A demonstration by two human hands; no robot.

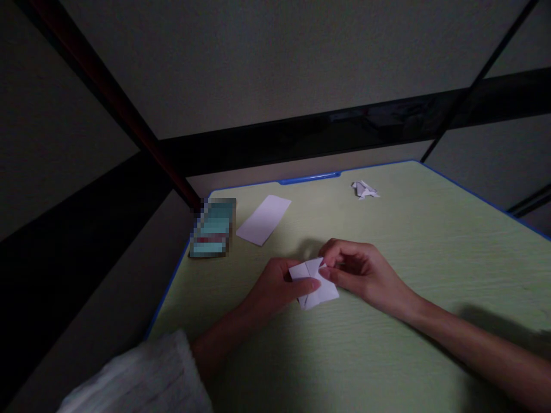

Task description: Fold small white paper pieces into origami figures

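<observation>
Folded paper [328, 291] is looking matt, sheet [264, 219] is showing smooth paper, figure [364, 190] is showing creased paper, surface [413, 241] is showing smooth wood grain, handle [310, 178] is shining like plastic, sleeve [144, 376] is looking like fuzzy cloth, band [297, 139] is gleaming glossy, panel [279, 69] is looking matt

We hold a small, creased white folded paper [326, 291] under the thumb of our bare left hand [279, 284], our bare right hand [357, 268] pinching its edge, over a pale green, blue-edged table [430, 241] bearing a flat white paper rectangle [264, 221], a white folded-paper figure [364, 190] and a pixelated teal oblong [214, 229].
</observation>
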